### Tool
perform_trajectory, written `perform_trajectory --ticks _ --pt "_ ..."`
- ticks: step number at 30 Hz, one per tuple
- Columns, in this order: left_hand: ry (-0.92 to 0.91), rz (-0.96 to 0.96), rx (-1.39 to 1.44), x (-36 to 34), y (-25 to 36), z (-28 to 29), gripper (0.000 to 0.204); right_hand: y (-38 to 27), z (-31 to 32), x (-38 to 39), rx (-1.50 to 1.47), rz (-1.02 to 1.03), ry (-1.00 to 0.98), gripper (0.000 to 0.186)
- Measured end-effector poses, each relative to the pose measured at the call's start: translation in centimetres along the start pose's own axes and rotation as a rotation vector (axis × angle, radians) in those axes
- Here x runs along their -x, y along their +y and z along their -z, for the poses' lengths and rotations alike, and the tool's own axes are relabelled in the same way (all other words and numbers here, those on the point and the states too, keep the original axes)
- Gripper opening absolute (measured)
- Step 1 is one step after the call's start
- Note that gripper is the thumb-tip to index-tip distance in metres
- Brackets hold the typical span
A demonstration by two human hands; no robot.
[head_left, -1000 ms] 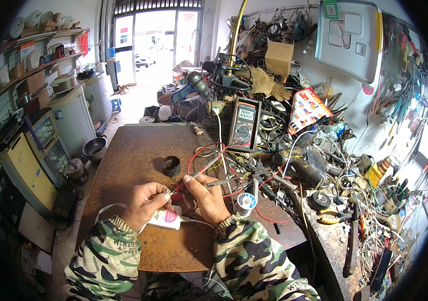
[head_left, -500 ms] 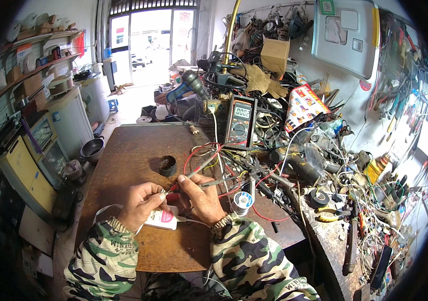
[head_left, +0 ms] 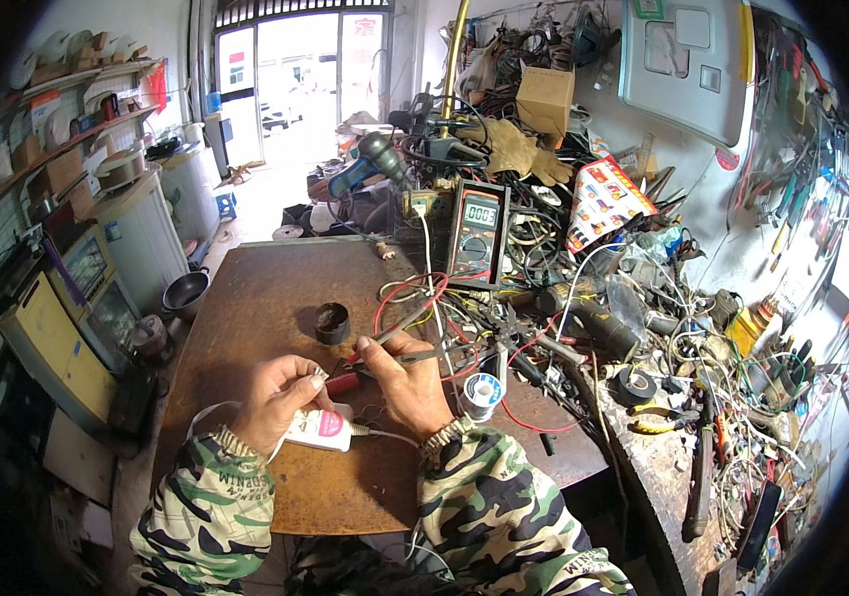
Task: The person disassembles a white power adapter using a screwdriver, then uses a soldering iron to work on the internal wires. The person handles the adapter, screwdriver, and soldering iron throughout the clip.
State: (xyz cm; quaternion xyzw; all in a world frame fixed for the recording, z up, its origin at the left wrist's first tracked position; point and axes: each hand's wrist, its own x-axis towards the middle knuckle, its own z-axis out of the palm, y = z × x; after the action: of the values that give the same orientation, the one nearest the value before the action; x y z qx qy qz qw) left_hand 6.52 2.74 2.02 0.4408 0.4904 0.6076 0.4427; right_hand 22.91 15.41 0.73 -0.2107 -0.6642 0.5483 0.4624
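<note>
My left hand [head_left: 283, 395] is pinched closed on a small pale piece [head_left: 319, 376] at its fingertips, too small to name. My right hand [head_left: 406, 387] is closed around multimeter test probes; a red probe [head_left: 343, 383] sticks out toward the left fingertips, and it is apart from the pale piece. A dark rod runs back to the right from that grip. Red leads [head_left: 442, 282] loop toward the multimeter [head_left: 478, 235], which stands upright with its display lit. Under my hands lies a white adapter-like box [head_left: 323, 433] with a pink label and white cords.
A dark round tin [head_left: 332, 324] stands on the brown table [head_left: 255, 288] beyond my hands. Right of my right hand is a solder spool [head_left: 482, 394]. Tangled wires and tools fill the right side, with black tape [head_left: 633, 385] and yellow-handled pliers [head_left: 661, 419].
My right hand has shifted slightly right with the probes, widening the gap to my left hand. The red leads have moved, and the meter's reading has changed a little.
</note>
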Motion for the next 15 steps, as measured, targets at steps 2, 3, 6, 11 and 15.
perform_trajectory --ticks 2,3,6,11,15 --pt "-0.013 0.000 -0.002 -0.1 -0.1 0.1 0.017 -0.2 0.2 0.1 0.083 -0.036 0.026 0.026" --pt "-0.027 -0.006 -0.016 -0.3 -0.2 0.3 0.018 0.0 0.3 0.0 0.039 -0.039 0.025 0.025" --pt "-0.013 0.003 -0.030 0.1 -0.1 0.5 0.018 -0.2 -0.1 -0.1 -0.082 -0.057 0.013 0.020" --pt "0.020 -0.012 -0.002 0.0 -0.2 0.2 0.018 1.0 0.3 -0.3 0.016 -0.081 0.007 0.021" --pt "0.017 -0.006 0.007 0.1 -0.1 0.2 0.017 -0.9 0.7 -0.1 0.209 -0.120 -0.024 0.027"
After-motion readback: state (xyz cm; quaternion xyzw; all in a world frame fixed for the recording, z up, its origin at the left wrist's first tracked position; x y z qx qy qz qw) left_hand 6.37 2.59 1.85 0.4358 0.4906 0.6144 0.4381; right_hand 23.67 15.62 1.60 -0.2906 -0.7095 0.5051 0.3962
